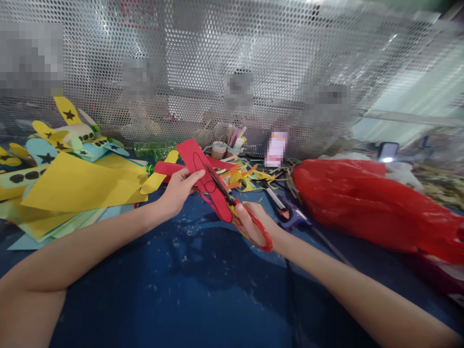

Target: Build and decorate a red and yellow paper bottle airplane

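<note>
1. Head view: my left hand (177, 191) has its fingers clamped on the red paper (206, 181), held just above the blue tabletop (203, 280). The paper's long axis runs from far-left to near-right.
2. My right hand (253, 222) has its fingers closed in the scissors (239, 208), whose blades lie along the paper and point away.
3. A small pot (218, 150) holds sticks; the red bag (362, 203) hides its contents.

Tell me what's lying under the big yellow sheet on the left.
From under the yellow sheet, pale green and light blue sheets stick out, stacked on the blue table. How many there are, and anything beneath its middle, is covered.
</note>
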{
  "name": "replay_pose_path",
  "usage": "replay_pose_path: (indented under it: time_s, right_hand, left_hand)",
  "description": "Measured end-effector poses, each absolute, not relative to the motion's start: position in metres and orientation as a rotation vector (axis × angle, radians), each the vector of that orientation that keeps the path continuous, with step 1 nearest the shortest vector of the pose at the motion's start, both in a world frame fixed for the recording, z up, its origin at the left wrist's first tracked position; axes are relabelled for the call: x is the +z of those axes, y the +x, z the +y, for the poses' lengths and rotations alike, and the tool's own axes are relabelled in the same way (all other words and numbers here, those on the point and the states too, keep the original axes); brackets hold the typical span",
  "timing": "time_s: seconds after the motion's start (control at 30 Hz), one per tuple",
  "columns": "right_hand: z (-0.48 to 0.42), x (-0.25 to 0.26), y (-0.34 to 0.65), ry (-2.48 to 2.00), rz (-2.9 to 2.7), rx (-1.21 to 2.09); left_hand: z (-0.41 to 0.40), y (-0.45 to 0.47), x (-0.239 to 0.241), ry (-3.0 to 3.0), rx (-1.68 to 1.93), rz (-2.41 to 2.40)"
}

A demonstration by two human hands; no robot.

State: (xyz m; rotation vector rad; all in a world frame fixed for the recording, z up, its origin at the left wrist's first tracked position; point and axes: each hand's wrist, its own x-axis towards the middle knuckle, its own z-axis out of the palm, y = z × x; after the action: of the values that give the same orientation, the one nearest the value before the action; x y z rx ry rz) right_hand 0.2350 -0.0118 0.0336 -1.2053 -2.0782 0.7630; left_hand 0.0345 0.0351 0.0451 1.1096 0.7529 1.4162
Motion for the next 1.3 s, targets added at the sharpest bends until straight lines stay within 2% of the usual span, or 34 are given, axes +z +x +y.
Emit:
replay_pose_path:
  time_s: [0.23,0.4,0.57,1.1,1.3]
  right_hand:
    - [-0.012,0.035,0.234,-1.219,-2.074,0.78]
    - [-0.012,0.033,0.236,-1.336,-2.008,0.966]
    - [-0.009,0.034,0.237,-1.213,-2.062,1.107]
    - [-0.012,0.037,0.237,-1.117,-2.186,0.82]
    - [-0.011,0.029,0.239,-1.159,-2.122,0.938]
  left_hand:
    - [0.038,0.034,0.044,1.138,1.425,0.746]
    - [0.04,0.034,0.044,1.136,1.433,0.733]
    - [0.04,0.033,0.044,1.196,1.416,0.733]
    - [0.032,0.034,0.045,1.423,1.365,0.732]
    - [0.032,0.035,0.043,1.424,1.355,0.762]
